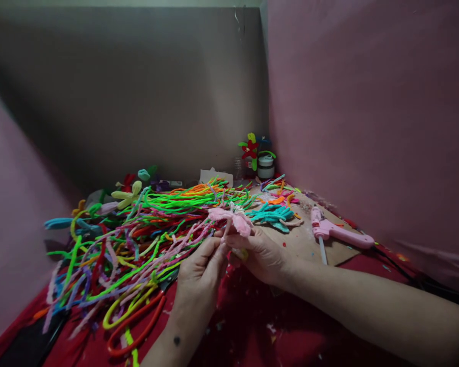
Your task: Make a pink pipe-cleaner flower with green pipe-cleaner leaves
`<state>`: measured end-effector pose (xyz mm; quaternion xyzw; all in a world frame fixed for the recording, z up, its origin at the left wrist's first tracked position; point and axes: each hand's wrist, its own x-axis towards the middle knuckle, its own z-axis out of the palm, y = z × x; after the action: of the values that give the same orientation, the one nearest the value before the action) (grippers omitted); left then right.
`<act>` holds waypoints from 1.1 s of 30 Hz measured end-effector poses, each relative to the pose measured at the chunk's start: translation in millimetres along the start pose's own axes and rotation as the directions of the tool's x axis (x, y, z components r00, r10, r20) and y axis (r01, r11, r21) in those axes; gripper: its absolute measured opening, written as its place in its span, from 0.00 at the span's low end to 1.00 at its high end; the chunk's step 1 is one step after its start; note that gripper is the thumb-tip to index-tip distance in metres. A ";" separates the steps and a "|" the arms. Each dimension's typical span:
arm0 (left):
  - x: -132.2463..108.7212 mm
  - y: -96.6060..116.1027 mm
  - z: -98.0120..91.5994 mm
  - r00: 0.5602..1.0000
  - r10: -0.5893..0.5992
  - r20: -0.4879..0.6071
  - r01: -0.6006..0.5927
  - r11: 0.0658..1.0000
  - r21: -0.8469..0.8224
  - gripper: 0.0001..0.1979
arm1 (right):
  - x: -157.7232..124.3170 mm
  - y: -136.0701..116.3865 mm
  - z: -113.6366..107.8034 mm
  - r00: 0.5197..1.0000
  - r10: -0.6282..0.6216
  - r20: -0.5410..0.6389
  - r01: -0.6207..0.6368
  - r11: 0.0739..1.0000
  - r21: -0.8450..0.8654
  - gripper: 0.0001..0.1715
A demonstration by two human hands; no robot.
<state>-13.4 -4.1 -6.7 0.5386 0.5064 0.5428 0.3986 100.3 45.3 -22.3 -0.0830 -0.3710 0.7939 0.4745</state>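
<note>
A pink pipe-cleaner flower (239, 223) with pale stamens at its top is held up in front of me, just above the crafting heap. My left hand (204, 262) pinches its stem from the left, thumb and fingers pressed together below the petals. From the other side, my right hand (256, 252) closes round the stem just under the bloom. Fingers of both hands hide most of the stem. A bit of yellow shows beneath the right fingers.
Loose coloured pipe cleaners (149, 244) pile up on the left. At the right, a pink glue gun (340, 233) rests on cardboard (300, 247) near turquoise pipe-cleaner pieces (271, 214). Red-handled scissors (137, 331) lie front left. A white-lidded jar (265, 166) stands at the back.
</note>
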 end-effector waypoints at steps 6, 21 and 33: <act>-0.8 7.7 2.4 0.996 -0.063 0.066 0.074 0.981 -0.182 0.12 | 1.8 -0.8 -2.6 1.000 -0.007 0.001 0.007 0.999 -0.033 0.17; -1.2 6.0 -7.9 0.949 -0.130 0.286 0.208 0.942 -0.262 0.11 | -0.3 -6.5 2.5 0.995 -0.052 0.086 0.059 0.996 -0.072 0.11; 2.7 -13.6 -5.0 0.738 0.650 0.181 -0.545 0.417 0.727 0.04 | -1.2 1.5 -2.8 0.995 -0.025 -0.099 0.017 0.997 -0.079 0.13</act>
<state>-20.2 0.2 -19.1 0.7591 0.4792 0.4267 -0.1098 101.3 45.4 -25.5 -0.1373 -0.3783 0.7686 0.4973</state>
